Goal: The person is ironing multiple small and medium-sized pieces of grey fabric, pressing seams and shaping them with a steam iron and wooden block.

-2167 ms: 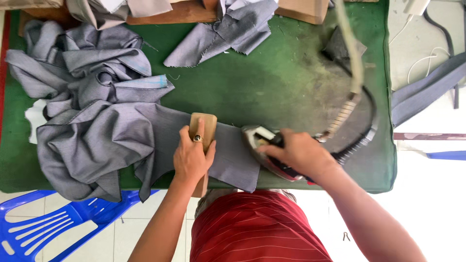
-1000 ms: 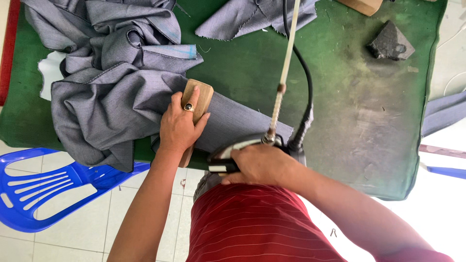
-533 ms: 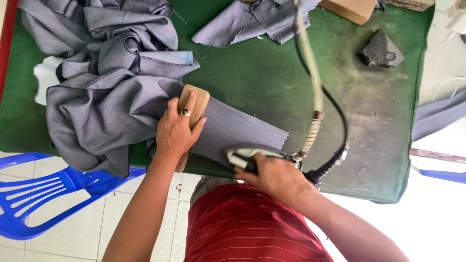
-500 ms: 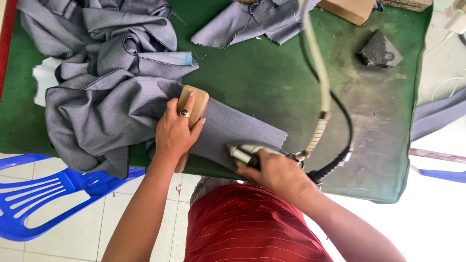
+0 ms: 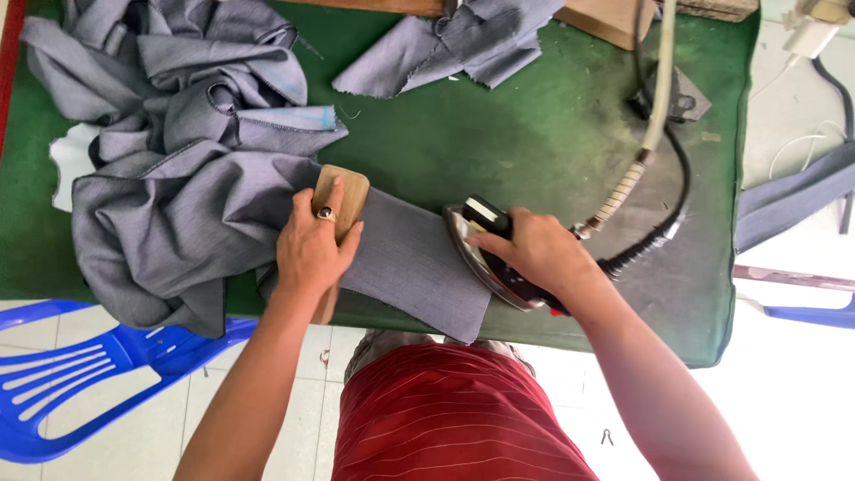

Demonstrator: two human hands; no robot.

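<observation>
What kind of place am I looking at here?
Probably a tailoring or garment workshop's pressing station: a green padded table, a steam iron with a hose under the right hand, and heaped grey cloth pieces by the left hand.

A wooden block (image 5: 337, 198), pale tan with rounded corners, lies flat across grey cloth, its long axis running from about 1 o'clock down to 7 o'clock; only its far end and a sliver near the table edge show, the middle being covered. The grey cloth panel (image 5: 410, 263) beneath it is a smooth, flat strip of finely striped fabric, spread from the block toward 4 o'clock and reaching the near table edge, its far corner hanging slightly over. At 3 o'clock from the block stands a steam iron (image 5: 488, 254), silver soleplate with a black handle, its nose pointing toward 11 o'clock and touching the panel's right edge.
</observation>
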